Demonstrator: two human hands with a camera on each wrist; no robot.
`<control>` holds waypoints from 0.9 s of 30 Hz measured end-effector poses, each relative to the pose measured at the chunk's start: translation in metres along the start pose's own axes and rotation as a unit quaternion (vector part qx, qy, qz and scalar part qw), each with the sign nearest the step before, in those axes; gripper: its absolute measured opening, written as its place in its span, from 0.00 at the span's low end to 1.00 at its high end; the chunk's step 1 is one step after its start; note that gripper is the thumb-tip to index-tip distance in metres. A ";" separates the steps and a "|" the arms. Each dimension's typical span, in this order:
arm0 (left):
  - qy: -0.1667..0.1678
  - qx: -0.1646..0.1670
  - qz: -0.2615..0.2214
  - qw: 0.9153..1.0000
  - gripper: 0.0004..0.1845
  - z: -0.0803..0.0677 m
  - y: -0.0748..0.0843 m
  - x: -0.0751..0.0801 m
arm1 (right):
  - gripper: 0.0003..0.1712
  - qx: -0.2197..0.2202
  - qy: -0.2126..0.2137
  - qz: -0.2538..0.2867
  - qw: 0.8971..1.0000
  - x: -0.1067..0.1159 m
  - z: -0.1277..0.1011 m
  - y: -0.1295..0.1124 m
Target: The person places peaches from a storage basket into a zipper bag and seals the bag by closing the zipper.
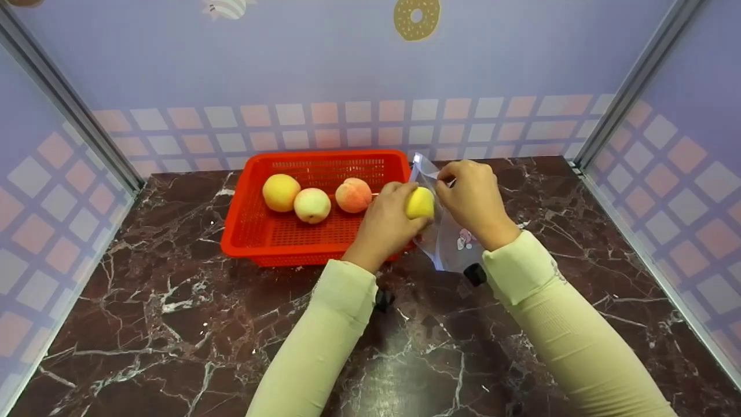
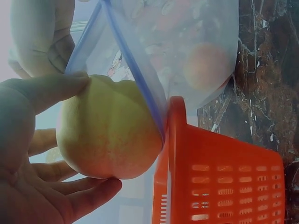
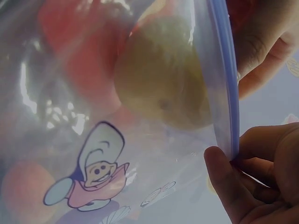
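Marble-patterned surface [image 1: 173, 324], a red basket [image 1: 255, 231] on it with three fruits inside. At its right rim the left hand [image 1: 385, 229] has its fingers curled round a yellow fruit [image 1: 419, 202], held right at the mouth of a clear bag [image 1: 448, 243]. Right hand [image 1: 472, 194] pinches the bag's blue rim [image 3: 229, 93]. To my eye, that rim wants pulling wider before the fruit goes in.

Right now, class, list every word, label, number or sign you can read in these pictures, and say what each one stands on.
There is no readable text.
The clear plastic zip bag bears only a cartoon print, no letters.
The back wall bears a doughnut picture, no words.
The red plastic basket carries no label.
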State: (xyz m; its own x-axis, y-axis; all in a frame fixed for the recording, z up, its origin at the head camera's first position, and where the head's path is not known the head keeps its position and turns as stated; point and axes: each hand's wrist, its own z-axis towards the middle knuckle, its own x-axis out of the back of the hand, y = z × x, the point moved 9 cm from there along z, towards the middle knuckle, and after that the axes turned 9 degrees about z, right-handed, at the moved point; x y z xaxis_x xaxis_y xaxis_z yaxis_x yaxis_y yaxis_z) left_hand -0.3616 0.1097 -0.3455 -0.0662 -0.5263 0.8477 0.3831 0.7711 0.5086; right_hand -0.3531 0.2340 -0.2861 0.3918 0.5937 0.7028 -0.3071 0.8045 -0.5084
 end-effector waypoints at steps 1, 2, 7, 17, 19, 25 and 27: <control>0.001 0.000 0.002 1.000 0.35 0.000 0.000 0.000 | 0.09 0.001 0.001 -0.001 1.000 0.000 0.000 0.000; 0.002 -0.001 0.005 1.000 0.35 0.001 0.000 -0.001 | 0.09 0.001 0.001 -0.002 1.000 0.000 0.000 0.000; 0.007 -0.004 -0.001 1.000 0.35 0.001 0.001 -0.002 | 0.08 0.002 0.004 -0.002 1.000 0.001 0.000 0.000; 0.016 -0.031 -0.030 0.999 0.35 -0.001 0.005 -0.002 | 0.09 -0.004 0.000 -0.002 1.000 0.001 -0.001 0.000; 0.019 -0.036 -0.037 0.998 0.35 -0.002 0.005 -0.001 | 0.09 -0.006 -0.001 -0.001 1.000 0.002 -0.001 0.001; 0.028 -0.047 -0.052 0.997 0.34 -0.003 0.003 0.001 | 0.10 -0.010 0.001 0.003 1.000 0.003 -0.001 0.002; 0.033 -0.051 -0.050 0.997 0.33 -0.003 0.002 0.002 | 0.09 -0.007 0.004 0.003 1.000 0.003 -0.001 0.001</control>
State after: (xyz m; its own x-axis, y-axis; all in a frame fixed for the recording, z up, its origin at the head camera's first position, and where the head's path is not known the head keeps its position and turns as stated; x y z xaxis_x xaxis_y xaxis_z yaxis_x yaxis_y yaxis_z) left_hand -0.3584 0.1094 -0.3434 -0.0491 -0.6238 0.7801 0.4703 0.6746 0.5690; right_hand -0.3517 0.2369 -0.2851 0.3966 0.5987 0.6959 -0.2974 0.8010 -0.5196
